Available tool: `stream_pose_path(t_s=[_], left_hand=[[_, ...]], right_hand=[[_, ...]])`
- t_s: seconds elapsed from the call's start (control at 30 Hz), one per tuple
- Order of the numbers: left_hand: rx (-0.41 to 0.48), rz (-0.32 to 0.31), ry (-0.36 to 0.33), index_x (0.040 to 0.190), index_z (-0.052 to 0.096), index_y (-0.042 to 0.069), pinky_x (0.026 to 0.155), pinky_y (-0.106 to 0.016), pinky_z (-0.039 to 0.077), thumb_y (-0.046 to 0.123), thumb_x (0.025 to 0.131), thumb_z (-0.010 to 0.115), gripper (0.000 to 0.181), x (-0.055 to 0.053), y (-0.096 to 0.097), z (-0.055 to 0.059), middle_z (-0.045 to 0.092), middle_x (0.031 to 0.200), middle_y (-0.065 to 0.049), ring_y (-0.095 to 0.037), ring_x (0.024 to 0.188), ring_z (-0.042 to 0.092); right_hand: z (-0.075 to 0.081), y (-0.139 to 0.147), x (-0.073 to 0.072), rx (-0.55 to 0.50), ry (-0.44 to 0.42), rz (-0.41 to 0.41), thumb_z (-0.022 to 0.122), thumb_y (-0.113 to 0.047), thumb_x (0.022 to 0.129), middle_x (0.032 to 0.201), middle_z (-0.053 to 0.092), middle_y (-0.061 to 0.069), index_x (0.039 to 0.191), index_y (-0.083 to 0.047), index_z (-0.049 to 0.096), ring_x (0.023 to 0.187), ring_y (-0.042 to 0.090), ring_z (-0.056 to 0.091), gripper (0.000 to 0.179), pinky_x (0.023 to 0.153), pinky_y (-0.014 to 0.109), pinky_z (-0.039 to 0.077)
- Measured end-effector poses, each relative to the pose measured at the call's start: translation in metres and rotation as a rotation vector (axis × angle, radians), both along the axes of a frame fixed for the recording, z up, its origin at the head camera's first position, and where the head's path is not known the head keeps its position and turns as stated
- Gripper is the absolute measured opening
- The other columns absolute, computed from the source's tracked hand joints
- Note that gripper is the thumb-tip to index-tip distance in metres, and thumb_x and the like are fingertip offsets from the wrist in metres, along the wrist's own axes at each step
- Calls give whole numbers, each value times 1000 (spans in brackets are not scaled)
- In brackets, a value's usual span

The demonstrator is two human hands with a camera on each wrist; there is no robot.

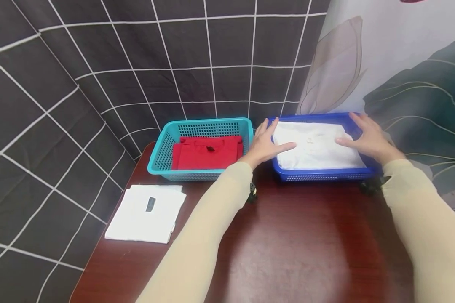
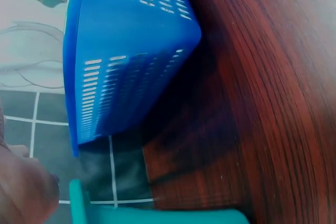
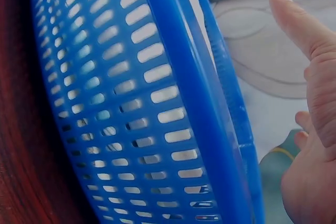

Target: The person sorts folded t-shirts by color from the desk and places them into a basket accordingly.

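A folded white garment (image 1: 314, 145) lies inside the blue basket (image 1: 326, 174). Over the basket's left end is my left hand (image 1: 263, 146), thumb stretched inward above the white cloth and fingers spread. My right hand (image 1: 372, 139) is at the opposite end, its thumb reaching in and its fingers near the back rim. Whether either hand touches the cloth or rim, I cannot tell. The right wrist view has the right hand (image 3: 320, 98) beyond the perforated basket wall (image 3: 121, 98). In the left wrist view, only part of the left hand (image 2: 23, 187) appears, beside the blue basket (image 2: 126, 51).
Left of the blue basket stands a teal basket (image 1: 157, 158) with folded red clothing (image 1: 212, 153) inside. Another folded white garment (image 1: 145, 214) with a dark label lies on the brown table (image 1: 288, 240). Dark checked cloth (image 1: 182, 50) hangs behind the baskets, meeting a patterned curtain (image 1: 421, 97) at right.
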State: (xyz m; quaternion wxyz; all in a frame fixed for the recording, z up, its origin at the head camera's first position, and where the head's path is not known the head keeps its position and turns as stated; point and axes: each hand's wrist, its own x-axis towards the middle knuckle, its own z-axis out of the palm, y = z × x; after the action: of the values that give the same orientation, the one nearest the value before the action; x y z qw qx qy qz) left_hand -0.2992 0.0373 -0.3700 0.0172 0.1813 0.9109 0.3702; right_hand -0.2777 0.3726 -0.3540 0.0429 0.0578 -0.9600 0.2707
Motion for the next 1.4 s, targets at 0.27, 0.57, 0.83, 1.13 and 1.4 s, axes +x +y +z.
stream_pose_path(t_s=[0.27,0.57,0.83,1.13,1.4], left_hand=[[-125,-94,136,152,14,43,110,-55,26,79,70,58,100,16,-40,14,6,160,7,-18,146,4],[-178,-215,270,152,15,42,108,-57,28,73,71,64,101,53,-122,19,9,160,9,-13,145,6],[-257,-243,318,153,27,29,102,-56,38,70,69,70,102,113,-211,-2,22,156,2,-22,142,19],[-366,-132,301,143,46,9,105,-50,36,62,73,73,92,153,-308,-39,47,141,-9,-28,131,40],[-558,9,115,146,40,12,103,-68,23,65,70,73,99,152,-388,-63,32,150,-21,-46,137,24]], right_hand=[[-1,-15,15,-11,98,80,67,-40,87,156,7,27,154,-7,13,144,42,-5,92,111,60,-8],[-8,-60,45,-86,224,225,78,-27,79,151,25,29,150,-5,30,142,44,15,89,113,58,5],[-18,-144,81,-100,231,467,85,-32,73,151,35,13,147,-15,39,139,32,29,89,111,53,23],[-40,-233,108,-99,151,748,73,-51,80,144,46,-4,144,-16,44,133,15,40,78,109,37,34],[-67,-299,110,-84,64,836,63,-61,83,142,46,-6,143,-17,46,133,9,39,76,109,32,33]])
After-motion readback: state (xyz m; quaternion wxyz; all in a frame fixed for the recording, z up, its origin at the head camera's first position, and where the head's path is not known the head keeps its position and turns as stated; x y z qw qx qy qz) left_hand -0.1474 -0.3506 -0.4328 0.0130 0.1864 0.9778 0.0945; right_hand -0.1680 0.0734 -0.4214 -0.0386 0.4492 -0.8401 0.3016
